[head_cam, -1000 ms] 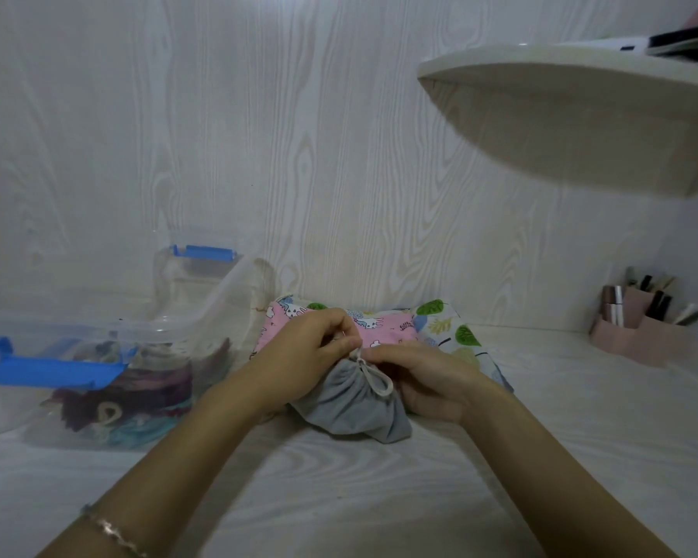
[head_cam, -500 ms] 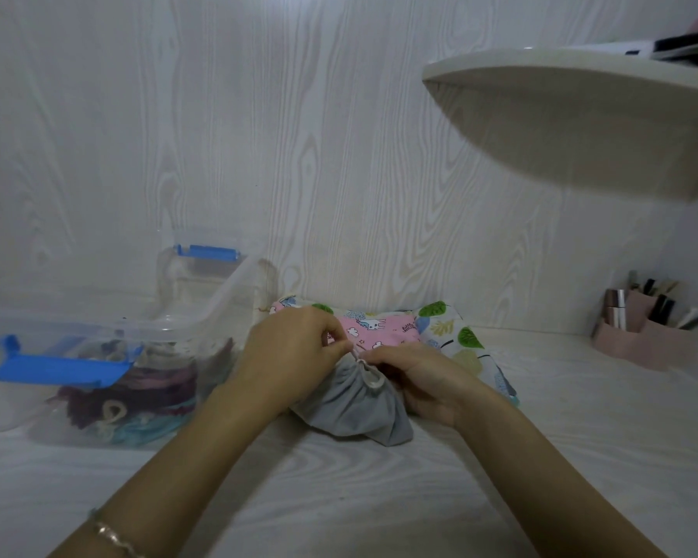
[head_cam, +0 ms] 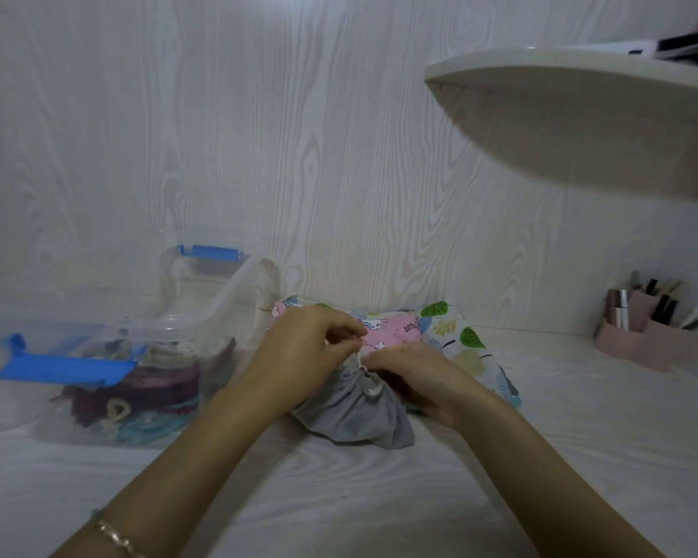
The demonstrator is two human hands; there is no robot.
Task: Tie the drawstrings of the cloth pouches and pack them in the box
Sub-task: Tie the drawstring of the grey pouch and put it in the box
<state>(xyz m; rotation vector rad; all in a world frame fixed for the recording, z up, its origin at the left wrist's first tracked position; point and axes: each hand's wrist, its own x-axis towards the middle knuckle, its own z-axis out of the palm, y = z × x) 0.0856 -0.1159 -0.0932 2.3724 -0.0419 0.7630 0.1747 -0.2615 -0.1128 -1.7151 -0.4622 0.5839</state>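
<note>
Box [head_cam: 202, 316] left of pouch [head_cam: 355, 416]; more pouches [head_cam: 440, 336] behind it, apparently stacked.

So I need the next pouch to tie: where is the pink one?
In the head view, the pink pouch lies centre, just behind both hands, against the wall, beside the leaf-print pouch.

Clear box [head_cam: 202, 316] open on top; shelf [head_cam: 561, 114] overhangs the right

Single view, head-worn, wide-angle. Looks forward and slightly down across pale wood-grain desk [head_cam: 379, 497] toward back wall [head_cam: 299, 134]. Both forearms enter from bottom edge; hands meet near frame centre, close to lens. Clear box [head_cam: 202, 316] at left, shelf [head_cam: 573, 114] overhead at upper right, seen from below. Edges bowed by lens. No second view to overlap.
</note>
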